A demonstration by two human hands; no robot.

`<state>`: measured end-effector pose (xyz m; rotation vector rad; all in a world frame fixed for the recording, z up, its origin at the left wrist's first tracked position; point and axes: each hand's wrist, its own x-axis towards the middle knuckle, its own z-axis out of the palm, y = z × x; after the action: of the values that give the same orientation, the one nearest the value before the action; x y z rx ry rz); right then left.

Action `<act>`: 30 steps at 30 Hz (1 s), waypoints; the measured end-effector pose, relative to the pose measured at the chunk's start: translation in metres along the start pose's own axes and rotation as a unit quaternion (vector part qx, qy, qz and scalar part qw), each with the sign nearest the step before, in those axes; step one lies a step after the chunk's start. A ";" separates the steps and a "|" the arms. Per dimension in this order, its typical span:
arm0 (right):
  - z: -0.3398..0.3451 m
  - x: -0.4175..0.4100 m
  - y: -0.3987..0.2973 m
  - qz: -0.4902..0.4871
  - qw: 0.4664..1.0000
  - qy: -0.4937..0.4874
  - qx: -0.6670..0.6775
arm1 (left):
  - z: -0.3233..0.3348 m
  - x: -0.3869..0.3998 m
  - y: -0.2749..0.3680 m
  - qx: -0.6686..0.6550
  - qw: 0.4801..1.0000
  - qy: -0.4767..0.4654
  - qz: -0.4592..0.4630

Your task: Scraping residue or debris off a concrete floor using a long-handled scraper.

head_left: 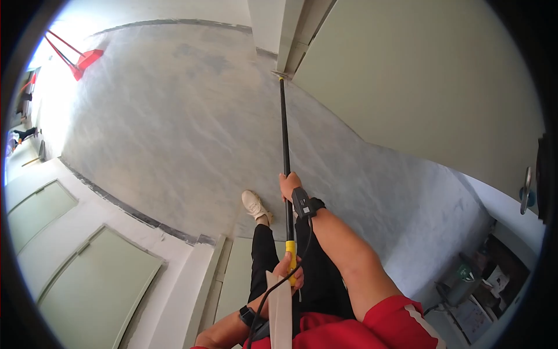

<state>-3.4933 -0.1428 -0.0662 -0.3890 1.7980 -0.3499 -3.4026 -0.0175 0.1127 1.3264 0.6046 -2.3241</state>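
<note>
A long-handled floor scraper [284, 126] with a black pole slants away from my body over the grey floor. My left hand [288, 271], lower in the view, is closed around its yellow end grip [290, 246]. Farther up, my right hand [290, 185] wraps the black pole. The thin, flat head [279, 74] at the far end meets the floor beside the foot of a door frame [291, 37]. A beige strap [280, 309] hangs over part of my left forearm, and a black cable [279, 283] crosses in front of my left hand.
A large pale green door [414, 78] stands ajar at the right, with a metal handle [526, 190]. A red long-handled dustpan [87, 63] is at the far left. Pale green wall panels [100, 288] line the lower left. Cluttered furniture [471, 301] stands lower right.
</note>
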 end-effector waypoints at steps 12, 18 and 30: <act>-0.021 0.000 0.017 0.006 0.998 -0.002 -0.055 | 0.006 0.014 -0.031 -0.028 1.000 0.013 -0.005; -0.013 0.001 0.050 -0.042 0.996 0.025 -0.081 | -0.012 0.006 -0.048 -0.012 1.000 -0.019 -0.010; -0.030 -0.008 0.050 -0.033 0.993 0.005 -0.112 | 0.002 0.013 -0.070 -0.024 0.999 0.024 -0.010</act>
<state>-3.5244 -0.0931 -0.0732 -0.6059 1.8435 -0.1950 -3.4477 0.0381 0.1138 1.3637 0.6876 -2.2834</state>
